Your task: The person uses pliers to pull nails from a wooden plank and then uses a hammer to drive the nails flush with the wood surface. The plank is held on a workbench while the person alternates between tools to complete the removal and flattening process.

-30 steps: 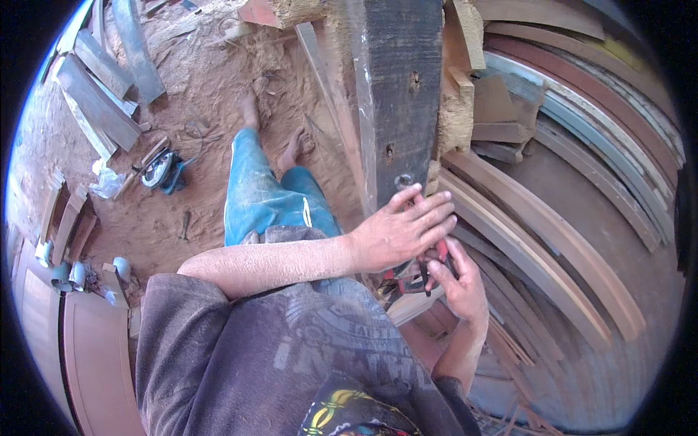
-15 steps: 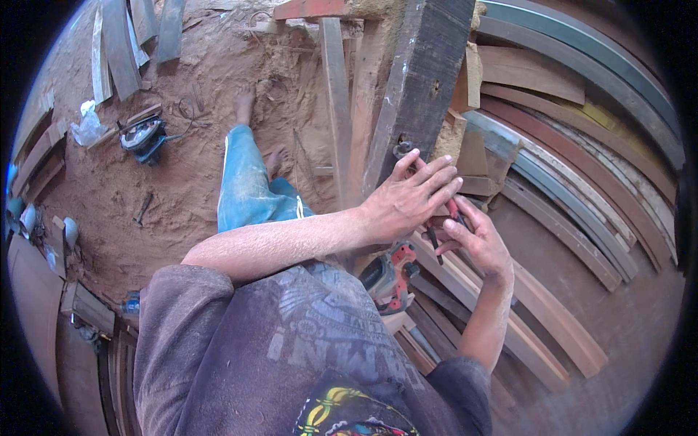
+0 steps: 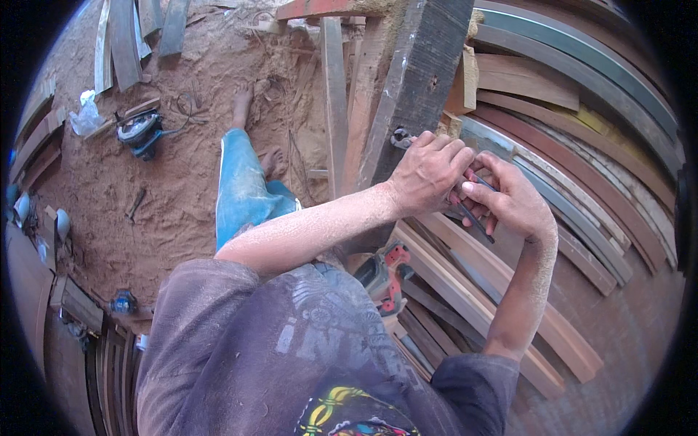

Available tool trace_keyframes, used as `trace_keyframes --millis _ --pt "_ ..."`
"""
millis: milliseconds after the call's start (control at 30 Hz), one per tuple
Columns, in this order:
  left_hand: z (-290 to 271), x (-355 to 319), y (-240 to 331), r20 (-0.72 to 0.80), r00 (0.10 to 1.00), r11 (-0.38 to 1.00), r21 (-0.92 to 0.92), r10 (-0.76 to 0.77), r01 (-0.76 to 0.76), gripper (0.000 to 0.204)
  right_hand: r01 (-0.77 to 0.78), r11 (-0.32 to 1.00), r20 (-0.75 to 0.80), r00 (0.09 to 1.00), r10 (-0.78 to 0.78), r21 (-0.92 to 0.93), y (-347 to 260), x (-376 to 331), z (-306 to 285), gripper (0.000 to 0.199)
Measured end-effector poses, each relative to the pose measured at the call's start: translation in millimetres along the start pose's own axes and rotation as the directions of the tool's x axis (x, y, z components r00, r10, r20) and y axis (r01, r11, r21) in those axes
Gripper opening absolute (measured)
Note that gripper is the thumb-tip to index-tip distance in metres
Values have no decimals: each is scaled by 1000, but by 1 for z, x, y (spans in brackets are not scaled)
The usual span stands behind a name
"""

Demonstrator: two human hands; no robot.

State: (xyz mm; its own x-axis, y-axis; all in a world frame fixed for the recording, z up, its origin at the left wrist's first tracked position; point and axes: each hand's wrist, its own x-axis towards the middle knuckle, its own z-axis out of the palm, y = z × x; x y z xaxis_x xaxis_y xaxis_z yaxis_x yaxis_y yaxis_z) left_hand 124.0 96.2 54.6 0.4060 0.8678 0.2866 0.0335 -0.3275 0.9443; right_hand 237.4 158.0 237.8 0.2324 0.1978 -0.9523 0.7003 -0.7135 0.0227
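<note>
Left hand point(image 3: 429, 173) and right hand point(image 3: 509, 200), apart a second ago, now pressed together, pinching slim dark tool point(image 3: 476, 218), possibly pencil. Tool sits at 4 o'clock from dark plank point(image 3: 422, 80). Fine work underway.

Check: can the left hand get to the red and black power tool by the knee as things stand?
Probably not at once: the left hand is closed with the right hand on a thin dark tool; the power tool lies uncovered below.

Sawdust floor point(image 3: 182, 211): circular saw point(image 3: 139, 132), curved boards point(image 3: 582, 167), planks point(image 3: 123, 36).
</note>
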Motion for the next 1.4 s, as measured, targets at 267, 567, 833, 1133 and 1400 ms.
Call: trace_keyframes --millis 267,567,833,1133,1400 --pt "2 14 -12 -94 995 999 22 27 -25 48 564 824 -437 755 -489 52 39 -17 14 67" --pt "1 21 -11 -163 985 998 50 56 -49 39 919 -301 -928 142 -345 253 38 73 90 71" --pt "14 28 -13 -209 977 991 121 -33 59 44 870 -316 -920 314 -234 377 14 79 61 60" --pt "24 38 -14 -295 951 988 86 -96 126 37 778 -398 -873 406 -271 485 8 105 41 52" --pt "19 53 -32 -304 948 991 62 -90 115 44 787 -368 -868 432 -244 495 -6 107 31 54"
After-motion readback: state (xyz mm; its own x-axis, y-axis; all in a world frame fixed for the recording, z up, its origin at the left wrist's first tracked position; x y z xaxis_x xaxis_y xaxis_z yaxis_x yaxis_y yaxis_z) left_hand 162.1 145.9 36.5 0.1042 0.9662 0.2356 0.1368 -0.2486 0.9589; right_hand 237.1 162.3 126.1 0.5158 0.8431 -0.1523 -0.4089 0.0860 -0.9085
